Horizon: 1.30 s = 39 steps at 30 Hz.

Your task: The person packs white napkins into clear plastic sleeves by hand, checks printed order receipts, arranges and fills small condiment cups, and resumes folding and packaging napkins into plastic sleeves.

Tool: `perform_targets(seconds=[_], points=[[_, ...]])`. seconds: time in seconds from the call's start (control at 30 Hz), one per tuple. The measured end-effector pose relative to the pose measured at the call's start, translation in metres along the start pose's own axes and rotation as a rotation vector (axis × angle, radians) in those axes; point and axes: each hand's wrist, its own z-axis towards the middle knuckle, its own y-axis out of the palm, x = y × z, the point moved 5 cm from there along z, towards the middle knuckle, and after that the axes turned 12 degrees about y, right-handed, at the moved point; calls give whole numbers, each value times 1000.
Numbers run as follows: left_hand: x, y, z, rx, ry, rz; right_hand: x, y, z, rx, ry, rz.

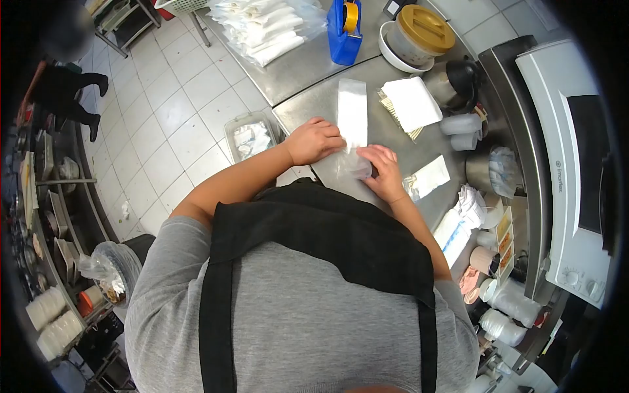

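Observation:
A long white napkin in a clear plastic sleeve [352, 111] lies on the steel table in front of me. My left hand [316, 141] has its fingers curled closed at the near left edge of the sleeve. On the right, my right hand [383, 171] closes its fingers on the sleeve's loose clear end, which is crumpled. The exact fingertip contact is partly hidden. Just right of the sleeve is a stack of folded white napkins [413, 103] over thin pale strips. A smaller white packet [429, 177] rests beside my right wrist.
Filled plastic sleeves [262, 29] pile up at the far left of the table, beside a blue tape dispenser [345, 33]. A yellow-lidded tub [426, 31], a steel pot [488, 171] and a microwave [570, 164] line the right. A bin [252, 135] stands below left; another person [65, 92] is farther off.

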Motion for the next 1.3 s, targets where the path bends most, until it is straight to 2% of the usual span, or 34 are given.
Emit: perform_targets(seconds=[0.07,0.17,0.27,0.37,0.47,0.57,0.67,0.77,0.87,0.97,1.07,1.3], points=[[0,-3,3,-32,-7,-2,8,5,-5,39,-53,-45],[2,-11,7,-95,-31,-19,29,10,-13,166,303,221],[7,-9,13,-111,-82,-4,33,12,-13,155,420,244],[7,3,14,-32,-93,64,22,7,-6,197,349,247],[7,6,13,-18,-95,96,-8,-8,-6,278,103,72],[7,6,12,-2,-81,107,-18,-6,-16,390,-39,-52],[6,6,12,-7,-89,105,-27,-4,-22,393,-117,-159],[5,6,12,-24,-107,107,-37,-2,-19,417,-102,-166],[6,6,12,-20,-113,98,-39,4,-8,283,-84,-284],[5,5,11,-6,-114,90,-54,-21,-4,265,-86,15],[6,6,12,-9,-103,83,-64,-49,-3,284,32,101],[5,7,12,-19,-122,84,-34,2,-20,282,41,-239]])
